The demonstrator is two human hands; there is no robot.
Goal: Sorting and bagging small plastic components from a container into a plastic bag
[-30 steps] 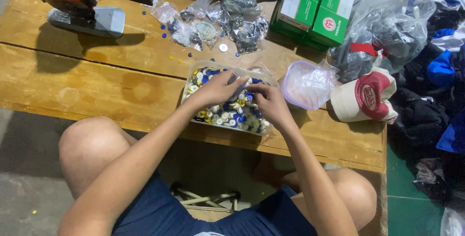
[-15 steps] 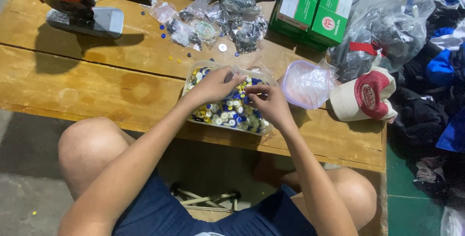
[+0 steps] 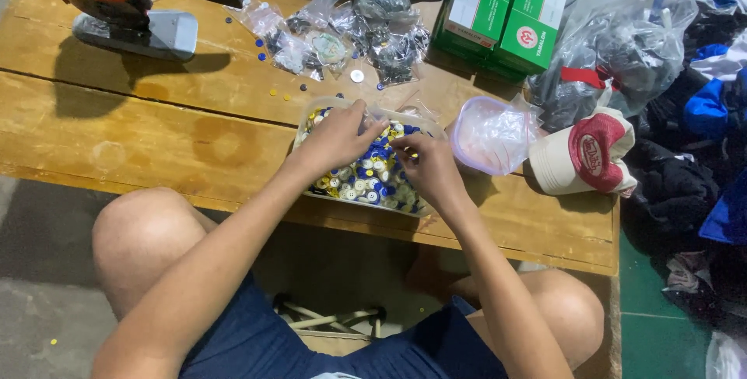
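A shallow clear plastic tray point(image 3: 320, 107) full of blue, white and yellow buttons point(image 3: 366, 179) sits near the front edge of the wooden table point(image 3: 156, 138). Both of my hands are over it. My left hand point(image 3: 338, 136) rests on the buttons at the tray's left side, fingers curled and pinched toward the middle. My right hand point(image 3: 428, 167) is at the right side, its fingertips pinched close to the left hand's. Whatever is between the fingertips is too small to tell.
A small clear tub lined with a plastic bag point(image 3: 489, 134) stands right of the tray, beside a red and cream cap point(image 3: 585, 153). Behind are small bags of parts point(image 3: 342, 29), green boxes point(image 3: 502, 13), a large plastic bag point(image 3: 615, 36) and an orange-topped press tool point(image 3: 128, 5).
Both hands have shifted slightly within the tray, the fingertips drawing closer together over the buttons. Nothing else on the table has moved.
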